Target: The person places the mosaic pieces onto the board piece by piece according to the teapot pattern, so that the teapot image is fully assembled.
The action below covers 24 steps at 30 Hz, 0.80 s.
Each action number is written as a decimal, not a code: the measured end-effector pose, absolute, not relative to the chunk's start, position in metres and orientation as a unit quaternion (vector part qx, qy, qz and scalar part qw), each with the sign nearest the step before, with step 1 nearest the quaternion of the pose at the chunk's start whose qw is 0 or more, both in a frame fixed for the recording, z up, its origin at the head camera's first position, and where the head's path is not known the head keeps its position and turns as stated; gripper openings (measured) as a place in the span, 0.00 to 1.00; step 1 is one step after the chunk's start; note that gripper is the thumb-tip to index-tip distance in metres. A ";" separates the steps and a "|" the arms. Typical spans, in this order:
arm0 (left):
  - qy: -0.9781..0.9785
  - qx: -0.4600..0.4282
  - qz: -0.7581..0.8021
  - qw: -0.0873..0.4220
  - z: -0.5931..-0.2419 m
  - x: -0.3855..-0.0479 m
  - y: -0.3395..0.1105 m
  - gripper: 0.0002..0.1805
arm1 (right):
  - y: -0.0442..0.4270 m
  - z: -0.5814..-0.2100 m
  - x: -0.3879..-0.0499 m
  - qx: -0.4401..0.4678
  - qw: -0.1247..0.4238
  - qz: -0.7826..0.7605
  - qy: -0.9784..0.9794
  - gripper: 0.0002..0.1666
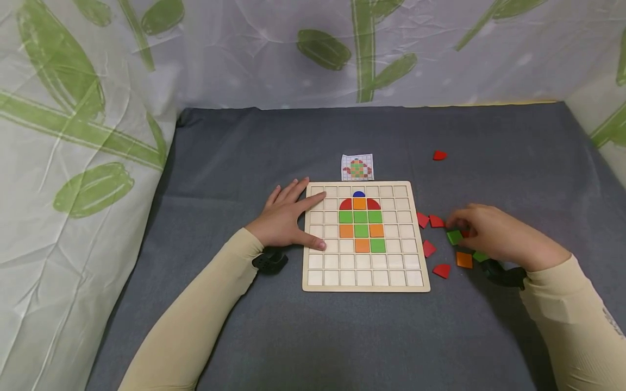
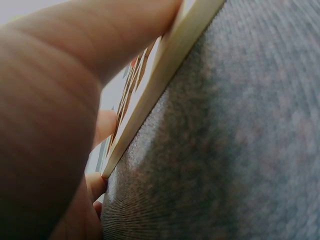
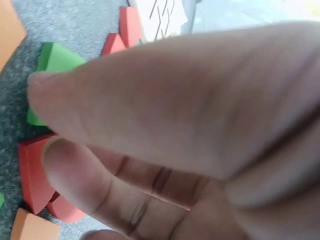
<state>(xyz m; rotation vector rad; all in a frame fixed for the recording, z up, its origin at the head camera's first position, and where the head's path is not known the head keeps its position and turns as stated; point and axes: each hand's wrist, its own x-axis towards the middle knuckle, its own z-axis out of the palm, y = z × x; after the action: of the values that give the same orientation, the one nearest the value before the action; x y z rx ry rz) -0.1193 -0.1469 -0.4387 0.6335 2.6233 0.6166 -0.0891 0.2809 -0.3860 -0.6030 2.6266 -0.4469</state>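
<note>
Board (image 1: pixel 367 289) lay flat on the grey cloth (image 1: pixel 274 336), a pattern card (image 1: pixel 357 168) just beyond twelve o'clock. The left hand (image 1: pixel 286 220), fingers spread, rested across its edge near nine o'clock. At three o'clock the right hand (image 1: pixel 496 234) bent its fingers over loose pieces, thumb against a green tile (image 1: pixel 454 238); whether it pinched that I could not tell. Roughly half looked done: a blue half-disc (image 1: pixel 359 194), red quarter pieces (image 1: pixel 346 204) and an orange-and-green block (image 1: pixel 360 217) were in, save one bare cell (image 1: pixel 345 246) at the block's seven o'clock. The card's red sides seemed left to fill; red pieces (image 1: pixel 442 271) lay around four o'clock.
</note>
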 end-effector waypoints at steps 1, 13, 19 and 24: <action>0.931 0.225 0.219 0.185 -0.439 -0.119 -0.147 0.64 | 0.281 -0.387 -0.089 -0.215 0.206 -0.161 0.941 0.15; 0.931 0.227 0.214 0.187 -0.439 -0.119 -0.146 0.65 | 0.276 -0.390 -0.088 -0.209 0.211 -0.179 0.938 0.12; 0.931 0.228 0.214 0.187 -0.439 -0.119 -0.146 0.65 | 0.272 -0.386 -0.086 -0.199 0.219 -0.186 0.937 0.09; 0.931 0.226 0.218 0.186 -0.439 -0.119 -0.147 0.65 | 0.266 -0.377 -0.086 -0.202 0.223 -0.186 0.935 0.07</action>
<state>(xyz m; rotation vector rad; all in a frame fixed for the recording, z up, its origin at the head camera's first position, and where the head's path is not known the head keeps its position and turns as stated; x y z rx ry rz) -0.1186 -0.1472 -0.4392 0.6356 2.6233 0.6131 -0.0864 0.2661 -0.3773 -0.5576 2.5821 -0.5122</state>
